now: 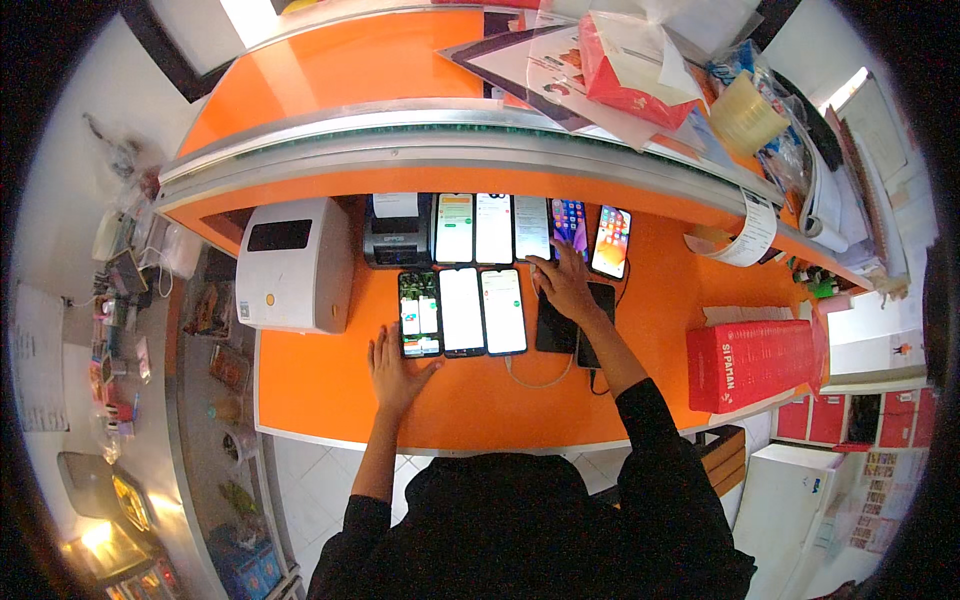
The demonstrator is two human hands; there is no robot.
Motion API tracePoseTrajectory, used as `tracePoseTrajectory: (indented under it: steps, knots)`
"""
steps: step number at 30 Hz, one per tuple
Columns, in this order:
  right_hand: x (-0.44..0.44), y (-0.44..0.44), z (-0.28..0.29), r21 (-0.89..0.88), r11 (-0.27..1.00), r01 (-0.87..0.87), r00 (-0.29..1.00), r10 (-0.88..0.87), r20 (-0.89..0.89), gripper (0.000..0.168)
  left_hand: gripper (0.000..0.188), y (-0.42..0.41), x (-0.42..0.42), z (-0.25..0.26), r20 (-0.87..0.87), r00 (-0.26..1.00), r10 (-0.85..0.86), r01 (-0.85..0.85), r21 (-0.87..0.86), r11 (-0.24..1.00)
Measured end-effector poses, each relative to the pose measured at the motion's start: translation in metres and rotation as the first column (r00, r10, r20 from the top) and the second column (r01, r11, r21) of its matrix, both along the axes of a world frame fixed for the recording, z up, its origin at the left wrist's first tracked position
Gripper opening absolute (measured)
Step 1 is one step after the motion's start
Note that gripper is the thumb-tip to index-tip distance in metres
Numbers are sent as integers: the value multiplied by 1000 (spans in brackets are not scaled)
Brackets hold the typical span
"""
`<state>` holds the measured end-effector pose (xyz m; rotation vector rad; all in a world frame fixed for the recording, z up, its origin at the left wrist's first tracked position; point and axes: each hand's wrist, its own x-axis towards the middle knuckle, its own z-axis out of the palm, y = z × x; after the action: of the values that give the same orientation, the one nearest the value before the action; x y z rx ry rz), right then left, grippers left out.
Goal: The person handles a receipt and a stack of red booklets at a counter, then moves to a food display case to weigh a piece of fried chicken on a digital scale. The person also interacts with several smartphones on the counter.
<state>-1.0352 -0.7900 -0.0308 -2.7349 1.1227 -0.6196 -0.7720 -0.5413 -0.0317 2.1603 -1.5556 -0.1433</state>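
Several lit smartphones lie in two rows on the orange counter (315, 390). My left hand (397, 371) rests with fingers spread at the lower left corner of a phone with a dark green picture (418, 313). Beside that one lie a white-screened phone (461, 311) and another lit phone (504, 311). My right hand (562, 285) reaches over the lower edge of a grey-screened phone (532, 227) and a purple-screened phone (570, 225), fingers apart. Under and beside this wrist are a dark phone (553, 334) and a second dark phone (594, 352), with cables. Farther right lies a phone with an orange screen (611, 241).
A white label printer (296, 266) and a small black receipt printer (397, 240) stand left of the phones. A red box (754, 365) lies at the right. Above the back runs a metal-edged shelf (450, 154) with a tape roll (748, 112) and papers.
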Motion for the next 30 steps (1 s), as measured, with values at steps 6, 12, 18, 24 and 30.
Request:
tracePoseTrajectory:
  steps: [6, 12, 18, 24, 30]
  knots:
    - [27, -6, -5, 16, 996, -88, 996, 89, -17, 37, 97, 0, 1, 2, -10, 1000, 21, -20, 19, 1000]
    - [35, -11, -8, 54, 997, -51, 999, 51, 15, 40, 97, -2, 3, -2, -20, 999, 28, -27, 38, 999]
    - [44, -31, -9, 76, 995, -69, 998, 69, 6, 45, 95, -3, 2, 1, -26, 999, 40, -38, 60, 997]
    - [68, -50, -11, 60, 996, -72, 996, 75, -40, 45, 95, -3, 2, 4, -16, 999, 35, -34, 47, 998]
    - [81, -71, -22, 45, 979, 198, 974, -192, -117, 49, 93, -4, 1, 3, -12, 999, 36, -36, 45, 998]
